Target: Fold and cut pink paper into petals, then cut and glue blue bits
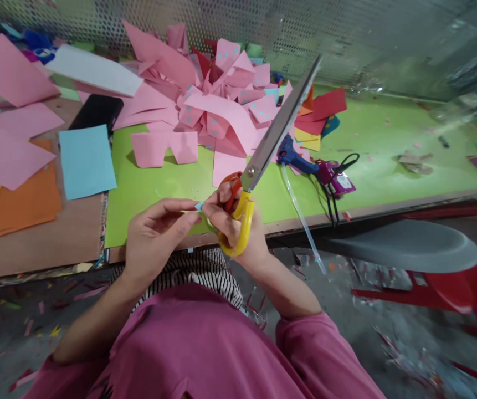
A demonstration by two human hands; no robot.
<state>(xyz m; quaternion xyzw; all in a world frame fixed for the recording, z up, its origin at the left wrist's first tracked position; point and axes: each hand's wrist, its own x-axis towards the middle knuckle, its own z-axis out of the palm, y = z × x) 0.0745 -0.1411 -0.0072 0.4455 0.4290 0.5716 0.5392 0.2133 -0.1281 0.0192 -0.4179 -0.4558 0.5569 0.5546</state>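
Observation:
My right hand (255, 244) has its fingers through the red and yellow handles of a large pair of scissors (273, 133), whose blades point up and to the right and look closed. Between the fingertips of both hands is a tiny piece of light blue paper (199, 205). My left hand (149, 238) pinches toward it from the left, thumb and fingers nearly together. On the green board just beyond lies a pink paper cutout (149, 149) with a notch in its lower edge. A light blue square sheet (87, 160) rests to the left.
Pink paper pieces (159, 61), some blue-dotted, are heaped at the back. A black phone (97, 112) lies left of them. To the right are a blue glue gun (296, 158) with a clear glue stick (300, 216), and a grey stool seat (413, 246). Orange sheets (26, 205) lie left.

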